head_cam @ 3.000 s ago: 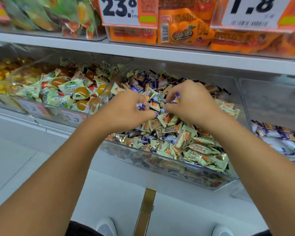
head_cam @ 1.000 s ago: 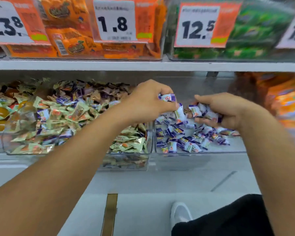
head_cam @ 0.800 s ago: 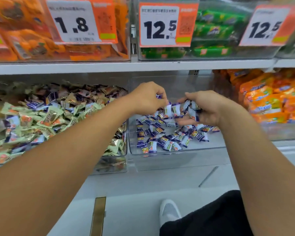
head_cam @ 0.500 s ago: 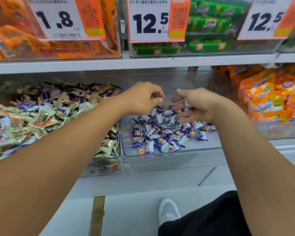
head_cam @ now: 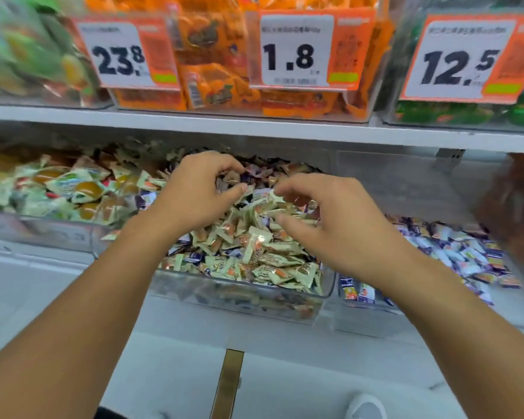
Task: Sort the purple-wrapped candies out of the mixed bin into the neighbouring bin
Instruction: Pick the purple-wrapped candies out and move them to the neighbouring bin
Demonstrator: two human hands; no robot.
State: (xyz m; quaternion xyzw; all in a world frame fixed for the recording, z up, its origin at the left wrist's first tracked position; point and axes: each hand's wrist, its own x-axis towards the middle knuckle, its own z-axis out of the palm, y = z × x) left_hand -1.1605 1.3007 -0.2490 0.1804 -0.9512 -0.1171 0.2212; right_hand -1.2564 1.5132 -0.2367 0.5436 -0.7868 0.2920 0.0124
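hands hover over the mixed bin (head_cam: 327,285), left hand (head_cam: 194,192) and right hand (head_cam: 330,219) with fingers curled, holding nothing i can see. purple candies (head_cam: 454,252) lie in the neighbouring bin (head_cam: 360,306) at three o'clock. risk: pale wrappers (head_cam: 254,240) bury the purple ones, so a hasty grab may carry both.

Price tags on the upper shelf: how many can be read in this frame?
3. The 23.8 tag hangs at the left, the 1.8 tag in the middle over the orange packs, the 12.5 tag at the right. More may lie beyond the frame edges.
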